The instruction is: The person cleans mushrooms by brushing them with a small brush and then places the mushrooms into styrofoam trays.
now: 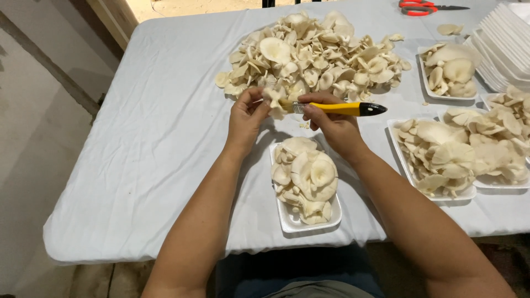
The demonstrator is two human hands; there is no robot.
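Brush [337, 108] | lies left-right, bristles leftward | right hand [330, 122] clamped on handle | left hand [247, 113] pinching mushroom [273, 97]

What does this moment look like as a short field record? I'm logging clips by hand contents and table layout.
left hand: left hand pinches a pale oyster mushroom
right hand: right hand grips a yellow-handled brush, bristles against the mushroom
below hands: white foam tray filled with mushrooms
beyond hands: large loose mushroom pile
right side: more filled trays, a stack of empty trays
far edge: red-handled scissors
surface: table with a pale blue cloth
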